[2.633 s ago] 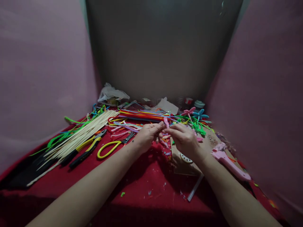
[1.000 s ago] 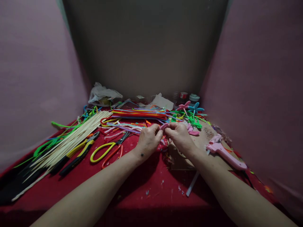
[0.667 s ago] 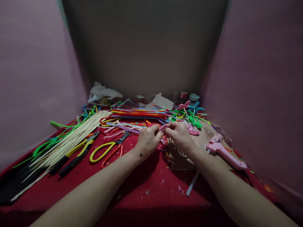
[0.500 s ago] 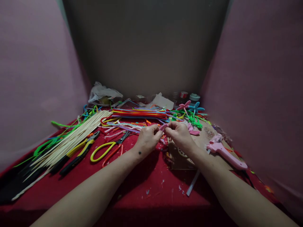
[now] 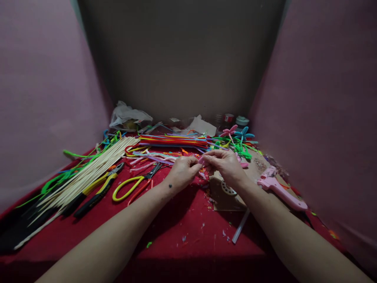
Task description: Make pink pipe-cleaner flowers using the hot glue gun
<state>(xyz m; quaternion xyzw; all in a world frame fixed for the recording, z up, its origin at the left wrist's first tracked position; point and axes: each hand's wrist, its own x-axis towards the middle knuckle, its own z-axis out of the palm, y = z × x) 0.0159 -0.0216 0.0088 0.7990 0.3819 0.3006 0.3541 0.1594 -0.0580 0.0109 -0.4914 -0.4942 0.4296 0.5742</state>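
Bridging left hand (image 5: 183,172), right hand (image 5: 229,167), pink piece (image 5: 202,160)

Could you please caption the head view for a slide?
Left hand and right hand hold a pink piece above a red cloth, scissors nearby.

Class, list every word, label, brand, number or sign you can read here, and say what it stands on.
None can be read.
Pliers: lettering along one handle, too small and blurred to read.
Red-labelled container at the back: marking on its label, too small to read.
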